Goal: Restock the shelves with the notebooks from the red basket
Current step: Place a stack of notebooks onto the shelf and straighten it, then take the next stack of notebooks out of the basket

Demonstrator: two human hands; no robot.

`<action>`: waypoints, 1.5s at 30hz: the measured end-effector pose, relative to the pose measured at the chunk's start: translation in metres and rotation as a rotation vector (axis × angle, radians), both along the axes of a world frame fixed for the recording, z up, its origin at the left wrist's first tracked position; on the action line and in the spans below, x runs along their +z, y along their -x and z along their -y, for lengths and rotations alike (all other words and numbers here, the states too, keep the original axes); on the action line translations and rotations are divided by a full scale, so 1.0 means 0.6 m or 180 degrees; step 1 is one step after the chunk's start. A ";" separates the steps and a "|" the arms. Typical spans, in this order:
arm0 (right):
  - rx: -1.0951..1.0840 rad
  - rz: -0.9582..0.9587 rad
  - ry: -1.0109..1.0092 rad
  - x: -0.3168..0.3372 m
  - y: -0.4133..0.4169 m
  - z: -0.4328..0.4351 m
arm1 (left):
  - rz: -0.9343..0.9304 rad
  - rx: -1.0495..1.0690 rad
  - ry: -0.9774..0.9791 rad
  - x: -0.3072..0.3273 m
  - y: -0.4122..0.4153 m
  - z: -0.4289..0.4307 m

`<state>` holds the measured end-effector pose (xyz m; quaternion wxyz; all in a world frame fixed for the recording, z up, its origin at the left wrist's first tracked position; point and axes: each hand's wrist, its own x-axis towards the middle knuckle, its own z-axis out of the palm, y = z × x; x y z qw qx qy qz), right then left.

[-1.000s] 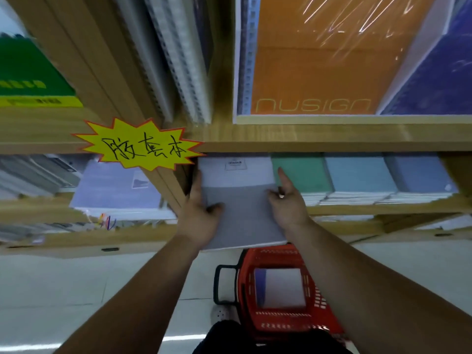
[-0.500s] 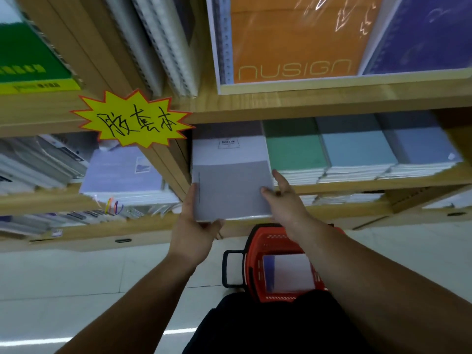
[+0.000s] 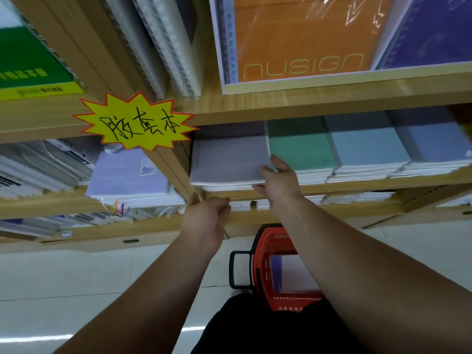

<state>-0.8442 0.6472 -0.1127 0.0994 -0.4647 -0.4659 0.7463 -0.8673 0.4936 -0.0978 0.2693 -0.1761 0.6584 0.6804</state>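
Observation:
A grey notebook [image 3: 229, 162] lies on top of the leftmost stack on the middle wooden shelf [image 3: 357, 185]. My right hand [image 3: 279, 181] pinches its front right corner, thumb on the cover and fingers under the edge. My left hand [image 3: 207, 217] hangs just below the shelf's front edge with loosely curled fingers and holds nothing. The red basket [image 3: 260, 254] stands on the floor below my arms. A pale notebook [image 3: 293, 274] lies inside it, partly hidden by my right forearm.
Green [image 3: 301, 149], light blue [image 3: 367, 146] and blue-grey [image 3: 434, 141] notebook stacks lie to the right on the same shelf. A yellow star sign [image 3: 138, 123] hangs on the upright. Large spiral notebooks [image 3: 301, 39] stand on the shelf above. A pale tiled floor [image 3: 76, 277] lies below.
The grey notebook has slid fully onto the stack in the shelf. My left hand has let go of it and dropped below the shelf edge. My right hand stays at its corner.

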 end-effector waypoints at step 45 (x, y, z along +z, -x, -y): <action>0.2802 0.0028 -0.1891 -0.119 -0.225 -0.260 | 0.0181 0.0228 0.0959 -0.121 -0.252 -0.174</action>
